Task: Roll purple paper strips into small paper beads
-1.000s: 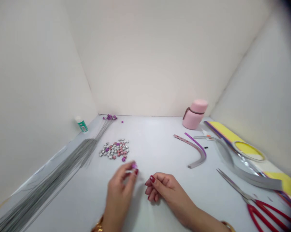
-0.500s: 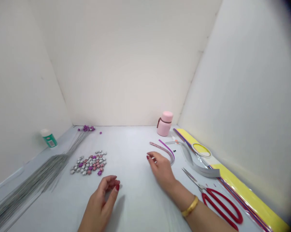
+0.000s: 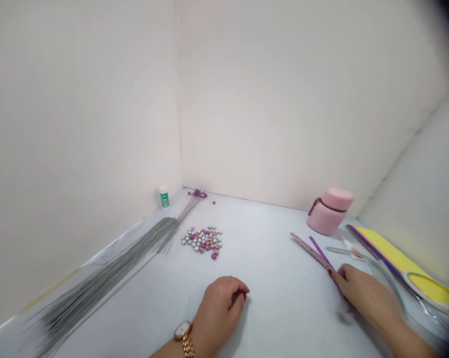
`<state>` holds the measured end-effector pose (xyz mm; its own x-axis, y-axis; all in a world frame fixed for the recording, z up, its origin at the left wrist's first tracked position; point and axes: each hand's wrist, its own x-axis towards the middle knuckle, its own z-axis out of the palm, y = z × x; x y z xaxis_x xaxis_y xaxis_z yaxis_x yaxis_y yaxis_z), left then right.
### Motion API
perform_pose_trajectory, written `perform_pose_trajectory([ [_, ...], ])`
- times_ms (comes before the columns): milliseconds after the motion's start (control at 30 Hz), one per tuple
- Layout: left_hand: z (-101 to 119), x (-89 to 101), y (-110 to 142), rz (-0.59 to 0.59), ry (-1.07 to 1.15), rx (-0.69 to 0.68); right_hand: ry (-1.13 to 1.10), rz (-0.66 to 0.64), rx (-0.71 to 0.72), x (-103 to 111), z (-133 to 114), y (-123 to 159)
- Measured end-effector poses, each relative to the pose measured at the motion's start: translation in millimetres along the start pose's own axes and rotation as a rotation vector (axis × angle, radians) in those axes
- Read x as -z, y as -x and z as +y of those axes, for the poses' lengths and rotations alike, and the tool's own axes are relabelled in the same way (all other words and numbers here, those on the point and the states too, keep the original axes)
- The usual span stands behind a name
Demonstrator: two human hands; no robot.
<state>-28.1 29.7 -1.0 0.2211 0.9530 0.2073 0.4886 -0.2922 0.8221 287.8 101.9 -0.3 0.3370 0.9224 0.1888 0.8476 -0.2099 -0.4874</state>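
My left hand (image 3: 222,308), with a gold watch (image 3: 183,330) at its wrist, rests near the table's front middle. Its fingers are curled and thumb and index tips come together; whatever may be between them is hidden. To the right, my right hand (image 3: 366,291) is slightly blurred and closes on the pink patterned paper strips (image 3: 309,248), thumb against them. A purple strip (image 3: 318,248) lies beside these. A blurred grey end shows below the hand. Beyond my left hand lies a pile of small silver, pink and purple folded stars (image 3: 202,239).
A bundle of grey wires (image 3: 123,268), tipped with purple stars (image 3: 197,193), runs along the left. A green-and-white bottle (image 3: 164,197) stands by the left wall. At the right are a pink flask (image 3: 329,211), a grey strip (image 3: 373,261), yellow sheets (image 3: 399,256) and a tape roll (image 3: 429,293).
My right hand has reached rightward to the strips and taken hold of them. The purple star seen earlier in my left fingers no longer shows. The view has turned, leaving the scissors out of sight.
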Motion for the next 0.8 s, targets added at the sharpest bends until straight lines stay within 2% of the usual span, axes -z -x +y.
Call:
perform_pose_trajectory([
  [100, 0.8, -0.9, 2.0, -0.026, 0.074, 0.009, -0.198, -0.210, 0.045, -12.5, -31.2, 19.4],
  [167, 1.5, -2.2, 3.2, -0.034, 0.187, 0.035, -0.666, -0.546, -0.061, -24.6, -60.7, 43.2],
  [233, 1.5, -3.6, 3.6, -0.039, 0.365, 0.080, -0.950, -0.789, -0.107, -37.4, -88.5, 71.1],
  [333, -0.2, -5.2, 2.2, -0.061, 0.571, 0.132, -1.100, -0.987, -0.117, -52.7, -112.6, 105.4],
  [467, -3.5, -7.7, -1.1, -0.027, 0.619, 0.204, -1.113, -1.051, -0.128, -59.1, -114.3, 119.0],
  [600, -3.4, -11.6, -3.0, 0.005, 0.640, 0.285, -1.089, -1.008, -0.099, -59.6, -112.1, 117.4],
  [700, -0.4, -12.0, -3.3, 0.030, 0.531, 0.301, -1.107, -0.974, -0.061, -66.1, -113.2, 119.0],
  [800, 3.8, -9.7, -1.7, 0.037, 0.340, 0.246, -1.085, -0.925, -0.064, -71.9, -115.0, 121.6],
])
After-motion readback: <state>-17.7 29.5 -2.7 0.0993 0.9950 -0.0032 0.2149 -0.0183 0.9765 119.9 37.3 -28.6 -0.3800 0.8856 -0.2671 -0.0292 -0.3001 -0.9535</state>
